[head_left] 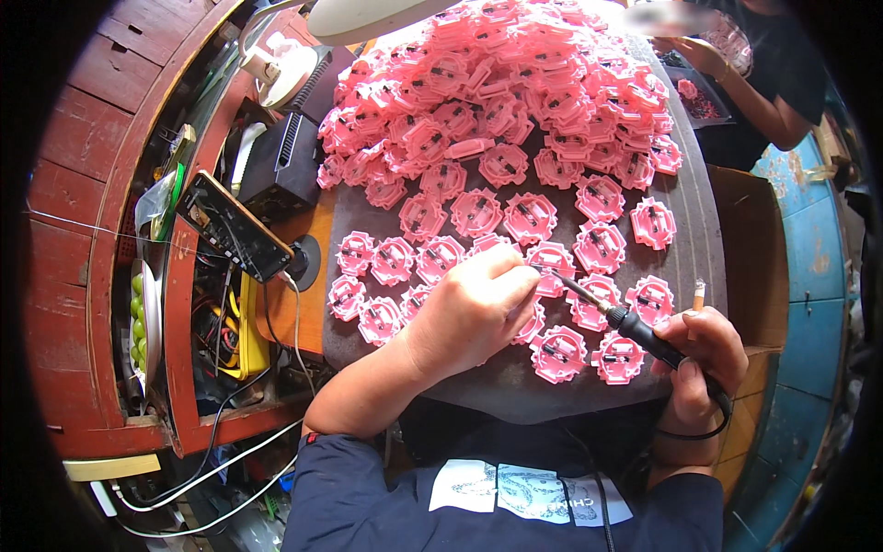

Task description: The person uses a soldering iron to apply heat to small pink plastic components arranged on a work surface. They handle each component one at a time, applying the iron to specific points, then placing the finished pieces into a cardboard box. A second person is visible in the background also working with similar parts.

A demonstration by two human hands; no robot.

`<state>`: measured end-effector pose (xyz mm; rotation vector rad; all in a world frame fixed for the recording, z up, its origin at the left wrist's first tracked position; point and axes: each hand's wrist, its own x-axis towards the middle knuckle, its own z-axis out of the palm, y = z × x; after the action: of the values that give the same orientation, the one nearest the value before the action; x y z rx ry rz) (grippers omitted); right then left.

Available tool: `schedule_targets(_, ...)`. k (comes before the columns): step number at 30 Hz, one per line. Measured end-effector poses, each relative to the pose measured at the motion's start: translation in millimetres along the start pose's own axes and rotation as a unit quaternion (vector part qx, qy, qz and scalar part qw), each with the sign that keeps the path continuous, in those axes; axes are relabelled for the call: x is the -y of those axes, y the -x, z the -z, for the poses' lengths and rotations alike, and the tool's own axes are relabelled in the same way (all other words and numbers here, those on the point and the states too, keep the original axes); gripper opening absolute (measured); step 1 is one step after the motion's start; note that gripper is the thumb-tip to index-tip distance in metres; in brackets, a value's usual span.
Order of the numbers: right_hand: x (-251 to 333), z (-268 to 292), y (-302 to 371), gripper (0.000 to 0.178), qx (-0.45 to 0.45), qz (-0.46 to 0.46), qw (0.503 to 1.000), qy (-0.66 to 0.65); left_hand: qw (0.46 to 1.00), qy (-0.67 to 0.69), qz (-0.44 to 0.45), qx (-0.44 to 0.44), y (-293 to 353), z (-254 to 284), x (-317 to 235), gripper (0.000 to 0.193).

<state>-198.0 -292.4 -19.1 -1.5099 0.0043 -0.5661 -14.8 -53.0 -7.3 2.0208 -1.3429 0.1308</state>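
Pink plastic housing [549,258] at the tip of the soldering iron [644,333], near side of the heap [478,74]. Right hand [704,354] grips iron and cigarette [699,293]; left hand [474,308] curled closed, contents hidden. Probably best: steady wrist, brief touch.

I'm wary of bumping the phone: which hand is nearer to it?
Left. The left hand is right of the phone and lower in the picture, over the pink parts; the right hand, holding the soldering iron, is much farther right.
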Motion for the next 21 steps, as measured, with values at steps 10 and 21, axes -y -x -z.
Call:
schedule_targets(10,0.3,-0.3,-0.9,0.042,0.004,-0.002,1.000,-0.003,1.000,-0.010,0.001,0.003,-2.0,-1.4,-0.6,0.022)
schedule_targets(21,-6.1,4.1,2.4,0.043,-0.028,0.001,0.999,-0.020,0.999,0.005,0.020,-0.030,-1.0,4.8,-2.0,0.023)
